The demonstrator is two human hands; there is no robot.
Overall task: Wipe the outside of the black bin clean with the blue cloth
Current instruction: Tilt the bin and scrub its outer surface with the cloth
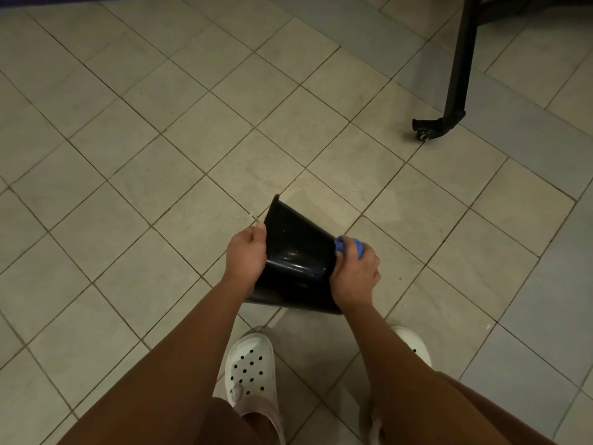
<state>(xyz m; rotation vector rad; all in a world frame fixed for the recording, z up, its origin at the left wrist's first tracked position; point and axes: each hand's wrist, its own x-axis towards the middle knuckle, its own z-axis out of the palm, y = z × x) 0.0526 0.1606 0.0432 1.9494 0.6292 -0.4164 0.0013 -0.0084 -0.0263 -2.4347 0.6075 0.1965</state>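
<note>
I am standing on a floor (128,155) of pale square tiles. It is the biggest thing here, and it goes all around the black bin (295,252).

The black bin is between my two hands, just in front of my feet. It is tipped over on a slant, not standing up. Its side is shiny and faces up at me. I cannot tell if it touches the floor or which end is the open one.

Far from the bin, up and to the right of it, is a black metal leg (462,59). It has a small wheel (425,131) at the bottom, sitting on the tiles.

Below the bin are my white shoes with little holes. The left shoe (250,364) is right under the bin. The right shoe (414,345) is under it and off to the right, partly hidden by my arm.

My left hand (245,255) is on the left side of the bin. Its fingers are curled round the bin's edge and grip it.

My right hand (356,271) is on the right side of the bin. Its fingers are curled tight round the blue cloth (349,247).

The blue cloth is bunched up small. It pokes out of the top of my right fist and touches the right side of the bin.
</note>
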